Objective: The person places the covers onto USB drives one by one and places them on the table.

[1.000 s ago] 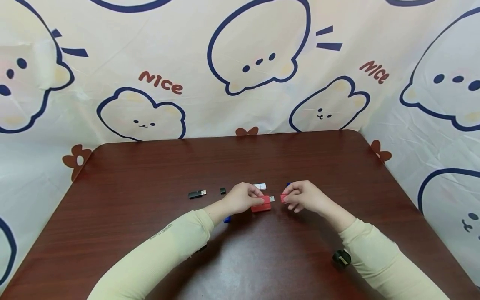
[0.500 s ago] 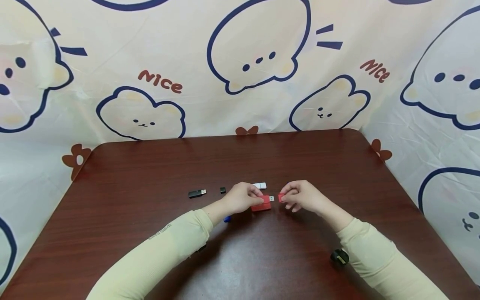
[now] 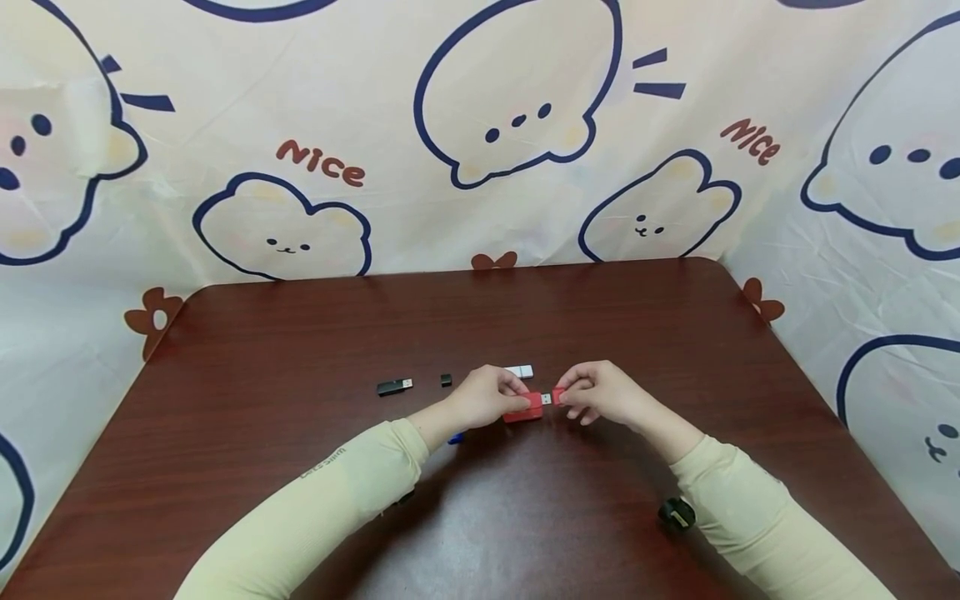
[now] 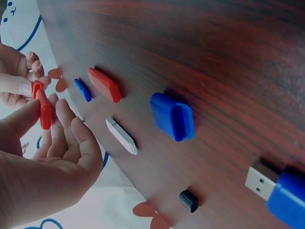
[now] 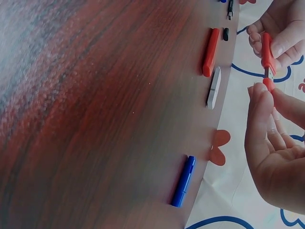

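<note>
My left hand (image 3: pixel 483 396) pinches a red USB stick (image 5: pixel 267 51) between thumb and fingers, with its metal connector (image 3: pixel 546 399) bare and pointing right. Opposite it, my right hand (image 3: pixel 603 392) pinches a small red cap (image 3: pixel 557 396) at the connector's tip; whether the two touch I cannot tell. Below the held stick, a second red stick-shaped piece (image 4: pixel 105 85) lies on the table. The left wrist view shows the held stick (image 4: pixel 45 110) nearly edge-on, and the thumb and fingertips cover part of it.
On the brown table (image 3: pixel 300 333) lie a black USB stick (image 3: pixel 393 387), a black cap (image 3: pixel 446 380) and a white stick (image 3: pixel 520 372). A blue cap (image 4: pixel 171 117) and a blue USB stick (image 4: pixel 286 195) are near my left forearm. Another blue stick (image 5: pixel 183 181) lies beyond my right hand.
My right hand has moved slightly left with the red cap, narrowing the gap to the connector. The left hand and the red USB stick have stayed almost still.
</note>
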Demonstrator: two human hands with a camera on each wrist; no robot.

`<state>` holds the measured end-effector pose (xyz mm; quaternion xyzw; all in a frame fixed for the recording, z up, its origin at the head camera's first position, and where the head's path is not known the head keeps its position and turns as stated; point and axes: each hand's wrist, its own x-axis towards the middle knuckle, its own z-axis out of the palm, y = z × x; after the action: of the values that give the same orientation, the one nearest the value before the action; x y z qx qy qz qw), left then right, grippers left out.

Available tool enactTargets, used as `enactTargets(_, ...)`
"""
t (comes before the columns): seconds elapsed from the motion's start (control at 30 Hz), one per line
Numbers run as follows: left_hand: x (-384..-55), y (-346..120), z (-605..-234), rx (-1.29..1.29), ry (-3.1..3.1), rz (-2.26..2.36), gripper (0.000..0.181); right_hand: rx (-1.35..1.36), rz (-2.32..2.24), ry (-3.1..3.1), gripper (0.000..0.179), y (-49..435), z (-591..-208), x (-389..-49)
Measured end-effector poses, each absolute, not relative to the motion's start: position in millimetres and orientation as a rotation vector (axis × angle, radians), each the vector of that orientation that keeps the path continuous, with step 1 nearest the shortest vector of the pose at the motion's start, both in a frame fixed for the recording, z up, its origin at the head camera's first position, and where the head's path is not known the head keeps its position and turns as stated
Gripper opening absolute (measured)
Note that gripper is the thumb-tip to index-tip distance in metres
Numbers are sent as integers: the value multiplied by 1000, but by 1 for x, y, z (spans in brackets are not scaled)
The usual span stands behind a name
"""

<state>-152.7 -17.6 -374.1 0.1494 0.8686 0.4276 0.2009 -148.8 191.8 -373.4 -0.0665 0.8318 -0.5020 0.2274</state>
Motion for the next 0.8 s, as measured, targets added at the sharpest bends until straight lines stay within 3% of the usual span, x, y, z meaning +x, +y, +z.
enactTargets(0.8, -152, -14, -373, 429, 2403, 1229, 12, -320, -1345, 2347, 21, 184, -373, -144)
